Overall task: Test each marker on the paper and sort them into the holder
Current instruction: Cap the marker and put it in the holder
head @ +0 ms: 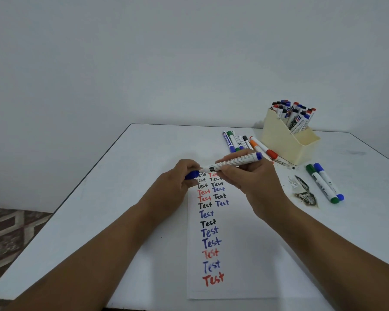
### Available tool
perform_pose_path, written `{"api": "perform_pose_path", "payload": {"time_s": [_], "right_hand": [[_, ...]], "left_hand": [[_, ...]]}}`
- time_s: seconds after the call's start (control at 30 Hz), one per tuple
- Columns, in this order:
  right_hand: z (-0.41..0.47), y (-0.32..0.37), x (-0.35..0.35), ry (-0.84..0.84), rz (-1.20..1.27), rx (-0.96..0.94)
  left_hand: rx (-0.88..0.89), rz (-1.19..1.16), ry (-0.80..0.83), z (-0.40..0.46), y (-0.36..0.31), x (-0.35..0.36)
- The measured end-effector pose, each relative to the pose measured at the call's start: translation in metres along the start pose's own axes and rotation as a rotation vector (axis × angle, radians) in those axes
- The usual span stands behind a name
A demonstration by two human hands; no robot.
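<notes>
My right hand [254,176] holds a white marker with blue ends [234,162] by its barrel, level above the top of the paper [238,248]. My left hand [177,182] pinches the marker's blue cap [192,175] at its left end; whether the cap is on or off is hard to tell. The paper carries two columns of "Test" in red, black and blue. A cream holder [285,140] at the back right is packed with several markers. Several loose markers [236,140] lie to the holder's left, partly behind my right hand. A green and a blue marker [325,184] lie to its right.
The white table [121,198] ends at a dark left edge with patterned floor [11,232] beyond. A dark scuffed stain [304,194] marks the tabletop between my right hand and the two markers. A plain wall stands behind the table.
</notes>
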State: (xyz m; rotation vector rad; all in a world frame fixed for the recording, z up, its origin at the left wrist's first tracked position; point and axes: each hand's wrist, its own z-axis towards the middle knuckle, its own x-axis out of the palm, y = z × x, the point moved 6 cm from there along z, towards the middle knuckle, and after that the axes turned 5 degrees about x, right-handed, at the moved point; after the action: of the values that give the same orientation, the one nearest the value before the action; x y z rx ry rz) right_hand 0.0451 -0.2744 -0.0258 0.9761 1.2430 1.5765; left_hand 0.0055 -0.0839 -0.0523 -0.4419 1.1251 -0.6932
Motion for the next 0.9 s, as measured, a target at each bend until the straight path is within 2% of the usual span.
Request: {"api": "perform_pose_path", "payload": {"time_s": [0.07, 0.27, 0.43, 0.5, 0.63, 0.77, 0.9], "right_hand": [[0.000, -0.001, 0.001, -0.001, 0.020, 0.018], [-0.001, -0.001, 0.007, 0.000, -0.229, -0.004], [-0.002, 0.005, 0.017, 0.039, -0.379, -0.080], [-0.004, 0.009, 0.020, 0.040, -0.433, -0.123], [0.000, 0.010, 0.017, 0.006, -0.387, -0.085], [0.007, 0.005, 0.013, -0.005, -0.195, 0.035], [0.007, 0.006, 0.014, 0.014, -0.196, 0.043]], "left_hand": [[0.004, 0.029, 0.015, 0.001, 0.000, 0.001], [0.009, 0.007, 0.023, 0.001, 0.001, 0.002], [0.109, 0.105, -0.087, 0.002, -0.003, -0.009], [0.092, 0.092, -0.104, 0.001, -0.001, -0.012], [-0.022, 0.087, -0.108, 0.003, 0.009, -0.011], [0.048, 0.166, -0.071, 0.004, 0.001, -0.008], [0.069, 0.216, -0.045, 0.005, -0.001, -0.006]]}}
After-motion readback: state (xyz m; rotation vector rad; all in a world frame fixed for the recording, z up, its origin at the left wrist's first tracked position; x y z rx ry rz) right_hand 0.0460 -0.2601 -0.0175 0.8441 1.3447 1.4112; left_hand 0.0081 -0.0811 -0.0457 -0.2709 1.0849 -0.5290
